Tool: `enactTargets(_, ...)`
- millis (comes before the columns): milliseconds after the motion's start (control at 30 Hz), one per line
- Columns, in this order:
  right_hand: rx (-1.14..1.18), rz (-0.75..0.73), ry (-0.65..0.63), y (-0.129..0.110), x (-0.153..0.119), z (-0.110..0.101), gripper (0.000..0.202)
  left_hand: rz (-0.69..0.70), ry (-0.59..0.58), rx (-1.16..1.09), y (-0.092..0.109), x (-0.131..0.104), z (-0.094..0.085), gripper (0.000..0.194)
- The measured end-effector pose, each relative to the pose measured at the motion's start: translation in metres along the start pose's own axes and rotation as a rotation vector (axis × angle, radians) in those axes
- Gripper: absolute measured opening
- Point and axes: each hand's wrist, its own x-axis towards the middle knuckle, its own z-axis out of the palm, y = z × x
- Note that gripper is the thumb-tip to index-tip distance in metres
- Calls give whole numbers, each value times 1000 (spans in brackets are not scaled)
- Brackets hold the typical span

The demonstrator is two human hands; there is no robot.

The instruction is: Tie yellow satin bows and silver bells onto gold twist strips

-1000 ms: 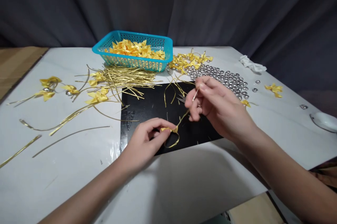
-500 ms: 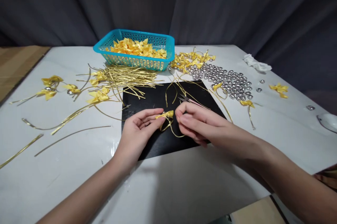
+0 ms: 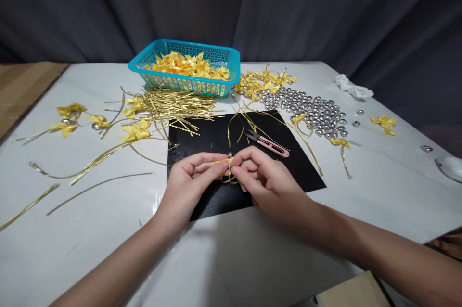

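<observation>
Above a black mat [image 3: 212,203], my left hand [image 3: 197,174] pinches a small yellow ribbon bow [image 3: 224,160] between thumb and fingers. A silver bead [image 3: 230,154] shows at the top of the bow, and gold cord [image 3: 228,180] loops below it. From the right, my right hand [image 3: 265,174] closes its thumb and index finger on the other side of the bow and cord. The fingertips of both hands nearly meet and hide part of the bow.
Pink-handled snips [image 3: 276,147] lie on the mat behind my right hand. Farther back are a blue basket [image 3: 184,77] of yellow ribbon pieces, a pile of gold cords [image 3: 180,105] and many silver beads [image 3: 314,109]. Ribbon bows [image 3: 135,131] and loose cords lie at left.
My right hand has moved left and down to the bow and now grips it. The snips, partly hidden before, are uncovered. My left hand has stayed nearly in place.
</observation>
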Motion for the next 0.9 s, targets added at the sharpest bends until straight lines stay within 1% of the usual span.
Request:
enactTargets(100, -29, 12, 27, -2, -1, 3, 8, 5, 2, -17, 0, -1, 0, 12)
enactTargets(233, -3, 27, 56, -4, -2, 5, 8, 13, 1, -45, 0, -2, 1, 12)
enactTargets(367, 29, 29, 26, -4, -2, 5, 8, 26, 48, -68, 0, 0, 1, 10)
enactTargets(433, 84, 83, -6, -5, -2, 4, 13, 43, 68, -115, 1, 1, 0, 8)
enactTargets(500, 140, 175, -25, -7, -1, 1, 14, 60, 68, -162, 1, 2, 0, 9)
enactTargets(600, 165, 310, -17, -10, 2, -4, 10, 78, 60, -178, 1, 3, 0, 8)
enactTargets(667, 147, 350, -10, -11, 4, -7, 11, 77, 68, -160, 1, 3, 0, 8)
enactTargets(733, 114, 335, -8, -10, 6, -9, 11, 74, 73, -131, 0, 3, 0, 9)
enactTargets(800, 78, 271, 15, -9, 6, -9, 10, 78, 71, -106, 0, 3, 0, 11)
enactTargets(833, 59, 223, 49, -8, 5, -8, 9, 83, 70, -99, -1, 2, 0, 12)
enactTargets(900, 26, 114, 156, -9, 4, -6, 7, 92, 74, -99, -2, 2, 0, 11)
